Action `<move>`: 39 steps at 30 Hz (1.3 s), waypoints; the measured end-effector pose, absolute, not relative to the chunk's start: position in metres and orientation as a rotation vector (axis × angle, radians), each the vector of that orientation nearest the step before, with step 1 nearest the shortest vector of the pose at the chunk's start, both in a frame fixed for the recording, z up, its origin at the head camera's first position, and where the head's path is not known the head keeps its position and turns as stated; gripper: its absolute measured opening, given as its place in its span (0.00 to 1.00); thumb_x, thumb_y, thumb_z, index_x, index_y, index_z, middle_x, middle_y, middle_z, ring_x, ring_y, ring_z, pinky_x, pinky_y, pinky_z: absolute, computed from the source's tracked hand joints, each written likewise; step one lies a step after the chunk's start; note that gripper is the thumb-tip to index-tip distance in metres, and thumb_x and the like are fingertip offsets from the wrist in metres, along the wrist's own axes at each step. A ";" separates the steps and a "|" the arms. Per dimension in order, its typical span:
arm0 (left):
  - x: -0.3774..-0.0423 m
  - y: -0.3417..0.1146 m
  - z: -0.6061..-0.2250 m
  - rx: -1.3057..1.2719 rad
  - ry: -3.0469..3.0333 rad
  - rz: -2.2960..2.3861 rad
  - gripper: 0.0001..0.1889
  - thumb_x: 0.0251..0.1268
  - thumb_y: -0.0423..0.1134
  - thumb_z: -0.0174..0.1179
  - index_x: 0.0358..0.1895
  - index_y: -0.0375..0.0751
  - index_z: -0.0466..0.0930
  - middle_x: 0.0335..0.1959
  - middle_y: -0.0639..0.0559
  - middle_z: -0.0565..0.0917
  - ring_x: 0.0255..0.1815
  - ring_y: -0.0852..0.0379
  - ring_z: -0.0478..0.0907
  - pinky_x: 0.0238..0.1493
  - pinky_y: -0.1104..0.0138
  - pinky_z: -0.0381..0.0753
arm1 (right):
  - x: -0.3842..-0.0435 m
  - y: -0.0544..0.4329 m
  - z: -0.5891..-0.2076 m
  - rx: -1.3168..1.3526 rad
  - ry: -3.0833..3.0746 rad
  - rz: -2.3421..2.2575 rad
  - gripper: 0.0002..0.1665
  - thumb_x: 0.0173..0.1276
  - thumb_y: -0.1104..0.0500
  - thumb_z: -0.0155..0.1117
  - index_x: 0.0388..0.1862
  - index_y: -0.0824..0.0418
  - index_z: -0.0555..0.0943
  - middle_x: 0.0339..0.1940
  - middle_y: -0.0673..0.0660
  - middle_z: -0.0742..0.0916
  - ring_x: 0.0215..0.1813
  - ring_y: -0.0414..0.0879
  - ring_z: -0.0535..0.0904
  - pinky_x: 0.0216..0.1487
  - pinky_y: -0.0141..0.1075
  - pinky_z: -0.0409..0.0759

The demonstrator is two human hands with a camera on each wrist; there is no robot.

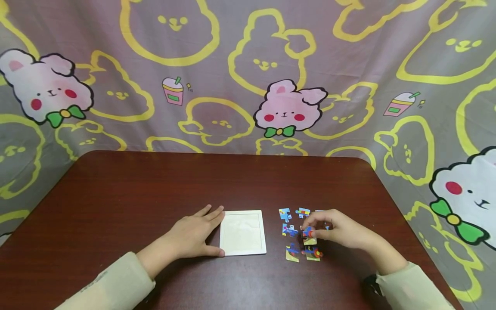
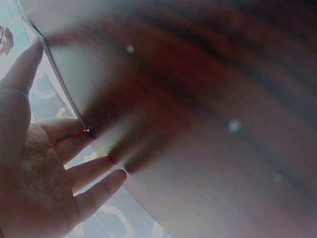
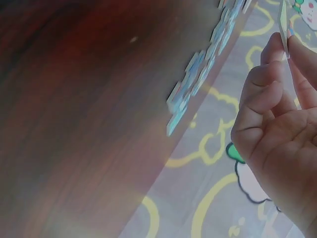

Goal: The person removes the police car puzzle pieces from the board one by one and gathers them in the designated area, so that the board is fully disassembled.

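A square, pale puzzle tray (image 1: 242, 232) with a raised rim lies on the table. My left hand (image 1: 195, 232) rests at its left edge, fingers spread and straight, with thumb and fingertips touching the rim. Between thumb and fingers, my right hand (image 1: 339, 228) pinches a jigsaw piece (image 1: 308, 233) in blue, red and yellow, held above the other pieces. In the right wrist view that piece (image 3: 284, 25) appears edge-on and thin. Loose jigsaw pieces, such as a lower-left one (image 1: 292, 253) and an upper-left one (image 1: 285, 214), lie in rows right of the tray; the right hand partly hides some.
The dark brown wooden table (image 1: 155, 185) carries the tray and pieces. A patterned curtain (image 1: 217, 77) with rabbit drawings hangs behind the table and along its sides. Something dark (image 1: 373, 285) shows by the right sleeve.
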State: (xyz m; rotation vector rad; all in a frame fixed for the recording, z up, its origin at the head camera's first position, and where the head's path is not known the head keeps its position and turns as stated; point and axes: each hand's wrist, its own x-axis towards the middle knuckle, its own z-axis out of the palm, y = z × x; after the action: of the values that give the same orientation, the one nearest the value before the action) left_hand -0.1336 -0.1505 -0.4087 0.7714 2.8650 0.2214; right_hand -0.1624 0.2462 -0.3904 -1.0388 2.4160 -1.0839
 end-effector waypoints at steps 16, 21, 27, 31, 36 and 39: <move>-0.133 -0.151 -0.408 0.778 2.858 0.227 0.53 0.50 0.72 0.65 0.75 0.40 0.64 0.78 0.47 0.64 0.77 0.38 0.61 0.56 0.43 0.78 | -0.154 0.283 -0.397 -1.001 2.412 -1.155 0.09 0.69 0.66 0.64 0.47 0.59 0.84 0.36 0.52 0.88 0.36 0.37 0.82 0.37 0.31 0.80; -0.133 -0.151 -0.408 0.776 2.862 0.228 0.53 0.50 0.72 0.65 0.75 0.40 0.64 0.78 0.47 0.64 0.77 0.38 0.61 0.56 0.42 0.78 | -0.152 0.292 -0.398 -1.003 2.421 -1.130 0.10 0.69 0.66 0.64 0.47 0.59 0.84 0.36 0.52 0.88 0.36 0.36 0.81 0.36 0.32 0.80; -0.132 -0.151 -0.408 0.772 2.862 0.229 0.53 0.50 0.72 0.65 0.75 0.40 0.64 0.78 0.47 0.64 0.77 0.38 0.60 0.55 0.41 0.78 | -0.149 0.300 -0.398 -0.962 2.389 -1.108 0.09 0.69 0.64 0.64 0.48 0.59 0.83 0.38 0.52 0.89 0.37 0.35 0.81 0.35 0.31 0.79; -0.133 -0.151 -0.408 0.769 2.859 0.227 0.54 0.50 0.72 0.65 0.75 0.41 0.64 0.78 0.48 0.63 0.78 0.38 0.60 0.55 0.41 0.78 | -0.147 0.303 -0.401 -0.939 2.333 -1.154 0.10 0.69 0.65 0.64 0.48 0.61 0.82 0.32 0.54 0.86 0.33 0.39 0.80 0.32 0.32 0.78; -0.133 -0.151 -0.409 0.765 2.855 0.224 0.54 0.50 0.72 0.65 0.75 0.41 0.63 0.78 0.48 0.63 0.78 0.38 0.60 0.56 0.42 0.78 | -0.146 0.305 -0.405 -0.904 2.273 -1.177 0.08 0.70 0.66 0.62 0.47 0.62 0.80 0.30 0.57 0.84 0.31 0.41 0.80 0.30 0.32 0.77; -0.134 -0.151 -0.409 0.767 2.856 0.222 0.54 0.50 0.72 0.65 0.75 0.41 0.63 0.78 0.48 0.63 0.78 0.38 0.60 0.55 0.43 0.78 | -0.145 0.305 -0.406 -0.889 2.258 -1.158 0.07 0.70 0.67 0.61 0.46 0.63 0.79 0.30 0.56 0.84 0.32 0.39 0.80 0.31 0.32 0.77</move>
State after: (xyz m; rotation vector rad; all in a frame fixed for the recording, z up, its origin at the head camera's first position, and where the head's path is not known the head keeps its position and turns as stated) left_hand -0.1337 -0.1510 -0.4093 0.7675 2.8564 0.2218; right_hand -0.1447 0.3047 -0.4063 -0.8893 2.2582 -1.1583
